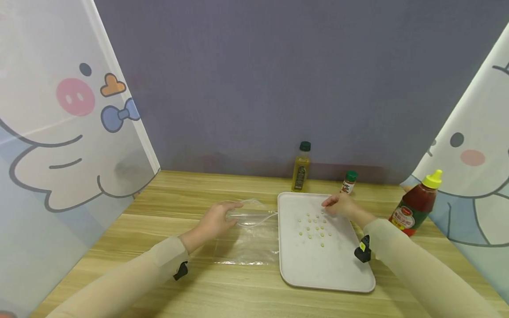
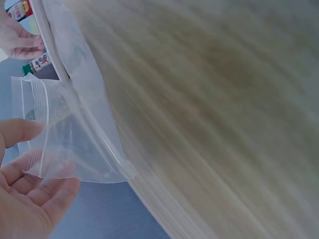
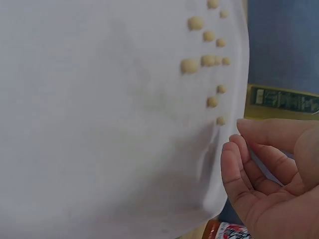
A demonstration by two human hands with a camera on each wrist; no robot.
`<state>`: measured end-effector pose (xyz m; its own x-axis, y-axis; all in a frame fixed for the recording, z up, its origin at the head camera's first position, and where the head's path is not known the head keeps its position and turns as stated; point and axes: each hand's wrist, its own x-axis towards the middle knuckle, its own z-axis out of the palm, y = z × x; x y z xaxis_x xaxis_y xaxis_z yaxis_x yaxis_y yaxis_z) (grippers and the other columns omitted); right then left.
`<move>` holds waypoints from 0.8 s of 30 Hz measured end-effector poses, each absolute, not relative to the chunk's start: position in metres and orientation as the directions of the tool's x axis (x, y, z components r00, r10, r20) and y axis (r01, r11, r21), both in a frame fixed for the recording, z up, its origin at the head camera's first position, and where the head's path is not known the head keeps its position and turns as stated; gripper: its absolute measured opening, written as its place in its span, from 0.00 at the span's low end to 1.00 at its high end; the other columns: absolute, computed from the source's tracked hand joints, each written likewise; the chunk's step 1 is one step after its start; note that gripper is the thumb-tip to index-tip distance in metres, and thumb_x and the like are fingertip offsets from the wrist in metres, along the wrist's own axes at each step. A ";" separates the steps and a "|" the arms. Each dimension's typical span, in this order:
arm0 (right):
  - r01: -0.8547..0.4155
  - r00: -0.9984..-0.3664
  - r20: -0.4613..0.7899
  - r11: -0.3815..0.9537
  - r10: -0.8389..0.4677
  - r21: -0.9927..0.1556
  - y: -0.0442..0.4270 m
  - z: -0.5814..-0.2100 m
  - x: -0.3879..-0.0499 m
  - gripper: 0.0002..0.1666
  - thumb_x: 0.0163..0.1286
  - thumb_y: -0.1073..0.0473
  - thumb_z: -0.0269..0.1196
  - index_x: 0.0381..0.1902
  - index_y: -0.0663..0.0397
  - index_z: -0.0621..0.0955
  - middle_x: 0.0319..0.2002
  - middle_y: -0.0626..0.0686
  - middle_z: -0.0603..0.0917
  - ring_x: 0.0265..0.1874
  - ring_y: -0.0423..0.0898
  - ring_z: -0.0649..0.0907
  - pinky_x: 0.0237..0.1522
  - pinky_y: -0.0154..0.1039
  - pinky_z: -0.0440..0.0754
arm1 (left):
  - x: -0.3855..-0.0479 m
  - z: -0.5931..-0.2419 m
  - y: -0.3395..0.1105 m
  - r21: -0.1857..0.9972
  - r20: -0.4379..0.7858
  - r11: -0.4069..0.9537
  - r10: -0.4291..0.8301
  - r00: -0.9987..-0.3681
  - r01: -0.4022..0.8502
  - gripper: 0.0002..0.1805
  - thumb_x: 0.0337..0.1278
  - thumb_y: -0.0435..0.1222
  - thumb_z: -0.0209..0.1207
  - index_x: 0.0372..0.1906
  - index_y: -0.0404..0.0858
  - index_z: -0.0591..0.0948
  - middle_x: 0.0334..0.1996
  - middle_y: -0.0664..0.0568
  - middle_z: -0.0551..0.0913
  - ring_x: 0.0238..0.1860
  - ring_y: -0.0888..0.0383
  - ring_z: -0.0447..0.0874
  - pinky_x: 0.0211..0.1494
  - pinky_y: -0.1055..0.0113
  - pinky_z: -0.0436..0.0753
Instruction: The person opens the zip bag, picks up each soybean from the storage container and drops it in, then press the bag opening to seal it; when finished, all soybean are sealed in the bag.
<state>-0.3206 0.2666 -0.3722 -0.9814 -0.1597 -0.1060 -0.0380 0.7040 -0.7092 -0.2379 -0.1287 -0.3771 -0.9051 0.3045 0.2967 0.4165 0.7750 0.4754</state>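
A clear zip bag lies on the table against the tray's left side, its mouth raised and gaping. My left hand pinches the bag's zip edge, thumb on one side and fingers on the other; the left wrist view shows the clear plastic between them. Several small pale yellow soybeans are scattered on the white tray. Over the tray's far right part, my right hand hovers with loosely bent fingers. In the right wrist view its thumb and fingertips are close to a soybean, with nothing visible between them.
Behind the tray stands an oil bottle with a dark green cap. A small green-capped seasoning jar is beyond the right hand. To the right, near the right forearm, is a red sauce bottle with a yellow cap.
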 end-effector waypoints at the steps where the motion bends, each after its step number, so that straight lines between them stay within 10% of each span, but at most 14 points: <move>1: -0.027 -0.981 -0.117 0.708 -0.153 -0.705 0.268 -0.375 -0.322 0.13 0.60 0.67 0.65 0.42 0.68 0.84 0.34 0.56 0.87 0.27 0.39 0.79 0.30 0.33 0.81 | -0.238 -0.378 -0.129 0.471 0.300 0.777 0.304 -0.904 0.417 0.27 0.49 0.31 0.68 0.59 0.41 0.79 0.59 0.45 0.80 0.40 0.49 0.87 0.45 0.59 0.86; 4: -0.015 -0.979 -0.133 0.709 -0.153 -0.705 0.271 -0.381 -0.325 0.12 0.60 0.67 0.65 0.42 0.67 0.84 0.32 0.51 0.86 0.26 0.39 0.78 0.29 0.33 0.79 | -0.239 -0.379 -0.131 0.471 0.304 0.776 0.304 -0.903 0.420 0.27 0.50 0.31 0.69 0.59 0.42 0.79 0.59 0.46 0.80 0.54 0.46 0.83 0.56 0.55 0.83; 24: -0.049 -0.976 -0.116 0.706 -0.183 -0.706 0.267 -0.387 -0.325 0.11 0.57 0.64 0.71 0.37 0.64 0.87 0.26 0.45 0.86 0.23 0.39 0.76 0.27 0.34 0.76 | -0.240 -0.378 -0.135 0.511 0.287 0.748 0.316 -0.904 0.424 0.27 0.50 0.31 0.68 0.59 0.42 0.79 0.59 0.47 0.81 0.54 0.45 0.82 0.52 0.56 0.84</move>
